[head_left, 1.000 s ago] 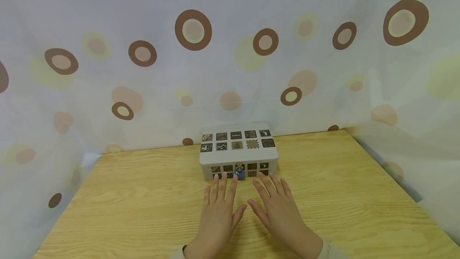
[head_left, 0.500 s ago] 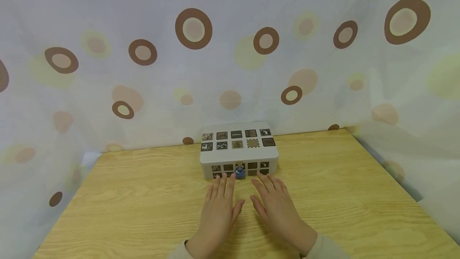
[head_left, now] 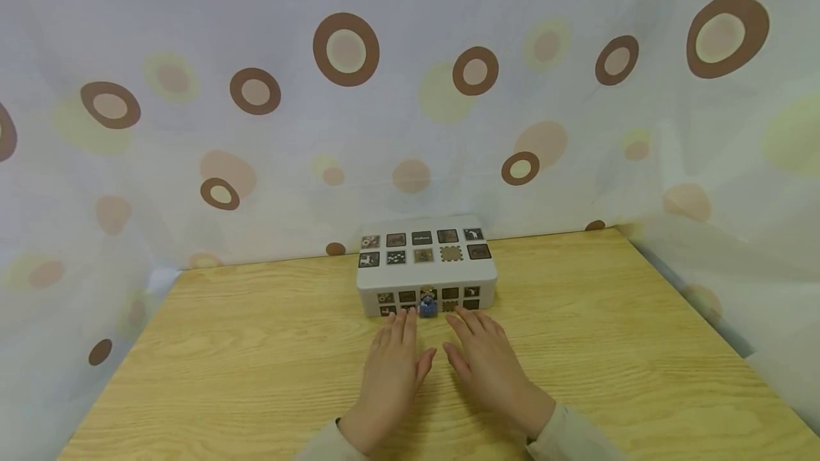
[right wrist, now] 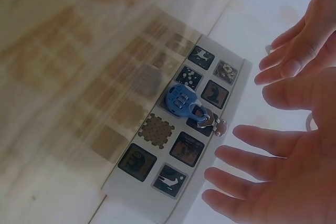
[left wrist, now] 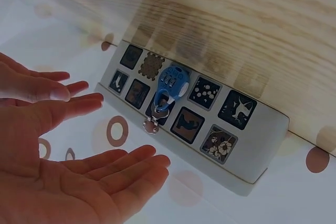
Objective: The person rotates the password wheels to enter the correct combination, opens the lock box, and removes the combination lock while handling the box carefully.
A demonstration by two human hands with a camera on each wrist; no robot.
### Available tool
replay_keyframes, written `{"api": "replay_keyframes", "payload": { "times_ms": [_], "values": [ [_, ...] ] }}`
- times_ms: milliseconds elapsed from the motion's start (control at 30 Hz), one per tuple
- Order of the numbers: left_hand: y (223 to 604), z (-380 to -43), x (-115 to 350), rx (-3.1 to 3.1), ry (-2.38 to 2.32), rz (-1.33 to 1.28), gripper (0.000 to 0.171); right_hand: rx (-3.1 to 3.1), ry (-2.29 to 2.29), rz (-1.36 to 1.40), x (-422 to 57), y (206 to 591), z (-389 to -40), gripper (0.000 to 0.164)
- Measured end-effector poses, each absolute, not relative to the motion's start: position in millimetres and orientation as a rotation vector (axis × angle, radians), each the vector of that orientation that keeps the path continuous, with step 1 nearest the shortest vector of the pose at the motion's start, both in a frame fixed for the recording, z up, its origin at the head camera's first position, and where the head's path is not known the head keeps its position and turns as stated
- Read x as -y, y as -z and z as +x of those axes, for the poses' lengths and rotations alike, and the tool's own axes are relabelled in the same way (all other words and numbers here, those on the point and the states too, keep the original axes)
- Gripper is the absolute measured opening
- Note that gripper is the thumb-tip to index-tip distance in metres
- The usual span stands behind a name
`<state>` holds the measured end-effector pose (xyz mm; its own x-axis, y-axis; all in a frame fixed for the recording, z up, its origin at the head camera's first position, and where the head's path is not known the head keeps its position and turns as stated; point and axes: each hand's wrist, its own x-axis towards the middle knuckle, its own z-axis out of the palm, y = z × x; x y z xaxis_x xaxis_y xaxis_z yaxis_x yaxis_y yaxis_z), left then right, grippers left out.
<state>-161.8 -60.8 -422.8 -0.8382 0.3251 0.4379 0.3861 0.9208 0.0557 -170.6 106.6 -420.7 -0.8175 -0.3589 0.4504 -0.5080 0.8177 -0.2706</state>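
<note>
A white box (head_left: 424, 276) with dark square pictures on its lid and front stands toward the back of the table. From the metal clasp (left wrist: 151, 126) on its front hangs a blue combination padlock (left wrist: 173, 81) with small number dials, its shackle hooked through the clasp. My left hand (head_left: 389, 375) lies palm down before the box, left of the padlock, fingers straight and thumb held out. Mirroring it on the right, my right hand (head_left: 490, 365) has its fingers extended toward the box's front. Neither hand holds anything. The fingertips overlap the box's lower front edge in the head view.
Under the box spreads a light wood-grain table (head_left: 256, 354). A pale curtain (head_left: 282, 155) with brown and yellow circles rises right behind the box and along both sides of the table. Light sleeves (head_left: 570, 436) cover both forearms.
Both hands have shifted slightly, their fingers drawing closer together, and more of the sleeves shows. The padlock and box stay where they were.
</note>
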Motion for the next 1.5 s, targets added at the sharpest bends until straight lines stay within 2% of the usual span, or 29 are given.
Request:
{"api": "replay_keyframes", "payload": {
  "times_ms": [800,1500],
  "values": [
    [430,-187,50,2.659,0.281,-0.454,0.053,2.703,-0.760,0.580,-99,421,-189,0.038],
    [433,-200,50,2.708,0.410,-0.453,0.047,2.825,-0.976,0.522,-97,419,-203,0.045]
  ]
}}
